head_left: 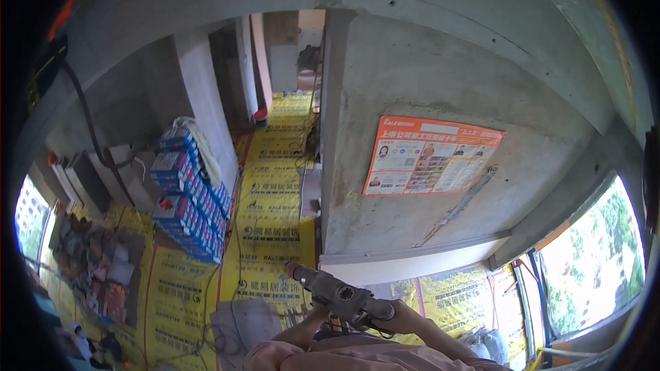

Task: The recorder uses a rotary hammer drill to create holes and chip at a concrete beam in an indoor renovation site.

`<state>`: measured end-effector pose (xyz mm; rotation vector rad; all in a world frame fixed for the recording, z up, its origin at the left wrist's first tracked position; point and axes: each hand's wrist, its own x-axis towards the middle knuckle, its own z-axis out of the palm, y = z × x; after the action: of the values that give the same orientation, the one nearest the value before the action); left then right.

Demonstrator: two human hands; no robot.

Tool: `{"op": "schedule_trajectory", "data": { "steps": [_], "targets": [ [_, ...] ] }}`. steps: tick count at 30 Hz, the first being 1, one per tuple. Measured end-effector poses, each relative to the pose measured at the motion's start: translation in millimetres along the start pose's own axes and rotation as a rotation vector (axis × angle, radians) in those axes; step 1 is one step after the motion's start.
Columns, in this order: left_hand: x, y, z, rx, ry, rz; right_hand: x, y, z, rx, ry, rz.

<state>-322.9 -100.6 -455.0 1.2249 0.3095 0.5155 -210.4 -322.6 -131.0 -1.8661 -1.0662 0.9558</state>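
A grey rotary hammer (pixel 344 297) lies across the front of my body, low in the picture. Its reddish nose (pixel 294 270) points to the left and away from me; no bit can be made out. My right hand (pixel 400 317) is closed round the rear end of the tool. Beneath the body, near the front, my left hand (pixel 315 317) is closed on the tool, with most of its fingers hidden behind it. Both forearms come in from the lower edge.
Yellow printed sheeting (pixel 265 233) covers the floor, with cables (pixel 213 333) across it. Blue boxes (pixel 189 185) stand stacked at left, beyond a rubble heap (pixel 103 268). An orange-edged poster (pixel 433 156) hangs on the grey wall (pixel 412 82). A bright window (pixel 591 268) is at right.
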Motion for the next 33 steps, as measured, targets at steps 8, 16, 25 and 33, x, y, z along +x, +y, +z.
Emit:
{"op": "schedule_trajectory", "data": {
  "steps": [8, 16, 25, 33],
  "targets": [
    [4.0, 47.9, 22.1, 0.111, 0.111, -0.129, 1.4, 27.0, -2.3, 0.112, -0.06, -0.034],
    [-7.9, 52.5, 26.1, 0.309, 0.069, -0.151, -10.8, 41.3, -2.7, 0.082, 0.012, -0.08],
    [18.3, 12.4, 0.0, 0.347, -0.013, -0.183, -7.8, 44.7, -17.2, 0.118, -0.008, 0.048],
    [18.6, 69.9, 22.3, 0.038, 0.0, -0.41, 12.0, 28.9, -23.2, 0.091, -0.105, 0.085]
  ]
}}
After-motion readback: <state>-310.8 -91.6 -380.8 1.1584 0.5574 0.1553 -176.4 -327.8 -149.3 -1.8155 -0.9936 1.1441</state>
